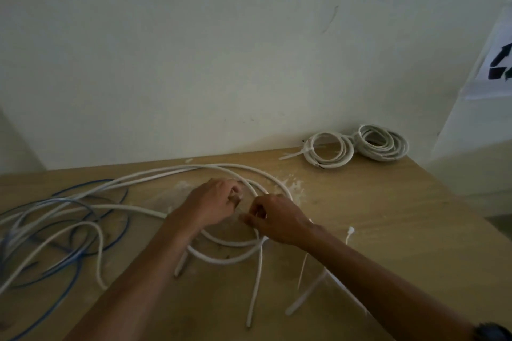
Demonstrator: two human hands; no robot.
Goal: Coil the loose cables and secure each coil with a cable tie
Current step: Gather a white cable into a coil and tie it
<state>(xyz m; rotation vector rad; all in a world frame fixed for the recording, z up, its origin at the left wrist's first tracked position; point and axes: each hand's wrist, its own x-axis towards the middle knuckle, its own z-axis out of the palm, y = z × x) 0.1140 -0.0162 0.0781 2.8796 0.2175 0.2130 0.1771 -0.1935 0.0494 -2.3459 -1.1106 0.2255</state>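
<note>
— What is laid on the one desk (pixel 401 216)?
— Loose white cable (pixel 216 165) is looped mid-desk, blue cable (pixel 125 219) is tangled at left, and two tied coils (pixel 329 164) are set at the far right corner.
— And the hands?
— Two: the loop is gripped by the left hand (pixel 214 202) and pinched by the right hand (pixel 277 220).

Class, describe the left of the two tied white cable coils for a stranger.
Go to the far right corner of the light wooden table, by the wall. Two tied coils of white cable lie there; take the left coil, whose white cable tie tail sticks out leftward, unlike the fuller right coil.
</note>
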